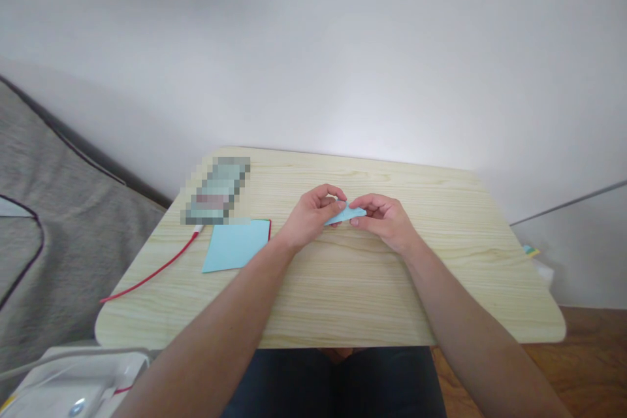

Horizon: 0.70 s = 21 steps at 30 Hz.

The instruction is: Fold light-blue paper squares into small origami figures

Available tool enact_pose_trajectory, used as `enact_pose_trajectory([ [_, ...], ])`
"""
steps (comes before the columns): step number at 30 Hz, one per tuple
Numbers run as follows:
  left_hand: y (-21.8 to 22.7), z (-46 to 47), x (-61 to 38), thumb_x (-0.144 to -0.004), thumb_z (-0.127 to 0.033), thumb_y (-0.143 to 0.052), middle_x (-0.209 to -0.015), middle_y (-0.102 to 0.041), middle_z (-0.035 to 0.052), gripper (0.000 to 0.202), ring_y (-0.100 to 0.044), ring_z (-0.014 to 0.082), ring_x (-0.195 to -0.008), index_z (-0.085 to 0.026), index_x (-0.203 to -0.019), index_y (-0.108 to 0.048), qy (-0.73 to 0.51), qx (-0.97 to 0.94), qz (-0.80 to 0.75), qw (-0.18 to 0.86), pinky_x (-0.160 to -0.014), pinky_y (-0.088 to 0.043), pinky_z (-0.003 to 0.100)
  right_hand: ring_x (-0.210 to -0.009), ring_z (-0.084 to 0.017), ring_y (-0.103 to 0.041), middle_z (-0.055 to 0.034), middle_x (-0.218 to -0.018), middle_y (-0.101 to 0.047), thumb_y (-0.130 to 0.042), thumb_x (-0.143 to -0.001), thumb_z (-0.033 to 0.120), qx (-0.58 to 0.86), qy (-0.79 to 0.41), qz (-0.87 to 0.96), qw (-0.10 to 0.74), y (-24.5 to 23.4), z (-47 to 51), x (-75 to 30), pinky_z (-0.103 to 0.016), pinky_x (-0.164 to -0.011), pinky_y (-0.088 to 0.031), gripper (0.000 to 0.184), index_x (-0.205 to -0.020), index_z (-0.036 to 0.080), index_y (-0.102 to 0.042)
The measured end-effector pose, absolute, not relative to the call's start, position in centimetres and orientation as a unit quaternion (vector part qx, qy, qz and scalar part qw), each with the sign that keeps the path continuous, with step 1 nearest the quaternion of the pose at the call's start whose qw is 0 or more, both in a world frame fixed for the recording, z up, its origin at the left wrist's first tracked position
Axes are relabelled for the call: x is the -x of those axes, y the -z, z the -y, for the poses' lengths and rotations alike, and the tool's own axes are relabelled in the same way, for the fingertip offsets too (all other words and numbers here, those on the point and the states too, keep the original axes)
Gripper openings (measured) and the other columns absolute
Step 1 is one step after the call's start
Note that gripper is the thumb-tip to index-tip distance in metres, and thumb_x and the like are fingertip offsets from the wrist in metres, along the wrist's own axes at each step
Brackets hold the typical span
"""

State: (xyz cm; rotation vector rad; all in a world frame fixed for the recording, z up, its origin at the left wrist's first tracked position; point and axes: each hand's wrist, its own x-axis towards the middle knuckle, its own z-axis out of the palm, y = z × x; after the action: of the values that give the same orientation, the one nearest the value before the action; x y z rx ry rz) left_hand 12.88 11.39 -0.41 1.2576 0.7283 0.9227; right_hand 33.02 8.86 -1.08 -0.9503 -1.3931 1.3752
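Note:
Both my hands meet over the middle of a light wooden table (343,300). Between them is a small folded piece of light blue paper (349,213). My left hand (311,214) pinches its left end with curled fingers. My right hand (385,221) pinches its right end between thumb and fingertips. The paper sits just above or on the tabletop; I cannot tell which.
A flat stack of light blue paper squares (236,245) lies left of my hands, with a red sheet edge showing under it. A blurred device (216,191) with a red cable (157,269) sits at the table's back left. Grey fabric is at far left, a white object at bottom left.

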Motion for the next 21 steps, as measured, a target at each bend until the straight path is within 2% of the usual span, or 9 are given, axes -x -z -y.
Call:
enact_pose_trajectory([
  [4,0.6,-11.4,-13.0,-0.082,-0.038,-0.075,-0.069,-0.061,-0.0017,0.028,-0.055,0.0087,-0.055,-0.018,-0.097,-0.063,-0.407,-0.516,-0.322,0.681,-0.053,-0.042,0.021,-0.080,-0.017,-0.067,-0.0014,-0.089,-0.075,-0.088,-0.070,0.030,0.380,-0.554,0.566,0.479,0.8,-8.6,-32.9,-0.032,-0.076,-0.055,0.034,-0.102,0.025,-0.075],
  [9,0.5,-11.5,-13.0,-0.081,-0.037,-0.077,-0.066,-0.061,-0.0019,0.027,-0.056,0.0095,-0.052,-0.018,-0.095,-0.063,-0.407,-0.476,-0.315,0.712,-0.051,-0.042,0.022,-0.083,-0.017,-0.069,-0.0020,-0.091,-0.075,-0.087,-0.072,0.028,0.370,-0.552,0.568,0.485,0.6,-8.5,-32.7,-0.032,-0.080,-0.056,0.034,-0.103,0.024,-0.075],
  [17,0.8,-11.5,-13.2,-0.080,-0.036,-0.077,-0.069,-0.064,-0.0003,0.028,-0.058,0.0102,-0.053,-0.017,-0.096,-0.063,-0.421,-0.472,-0.329,0.701,-0.053,-0.045,0.023,-0.081,-0.019,-0.071,-0.0016,-0.090,-0.075,-0.090,-0.069,0.031,0.373,-0.544,0.555,0.507,1.0,-8.3,-31.9,-0.035,-0.078,-0.059,0.040,-0.103,0.025,-0.070],
  [21,0.9,-11.5,-13.2,-0.080,-0.036,-0.078,-0.073,-0.065,0.0006,0.029,-0.058,0.0096,-0.055,-0.017,-0.095,-0.063,-0.421,-0.473,-0.327,0.701,-0.054,-0.044,0.023,-0.082,-0.018,-0.072,-0.0013,-0.091,-0.075,-0.087,-0.072,0.029,0.360,-0.549,0.554,0.513,1.0,-8.2,-31.6,-0.034,-0.079,-0.059,0.036,-0.103,0.025,-0.069],
])
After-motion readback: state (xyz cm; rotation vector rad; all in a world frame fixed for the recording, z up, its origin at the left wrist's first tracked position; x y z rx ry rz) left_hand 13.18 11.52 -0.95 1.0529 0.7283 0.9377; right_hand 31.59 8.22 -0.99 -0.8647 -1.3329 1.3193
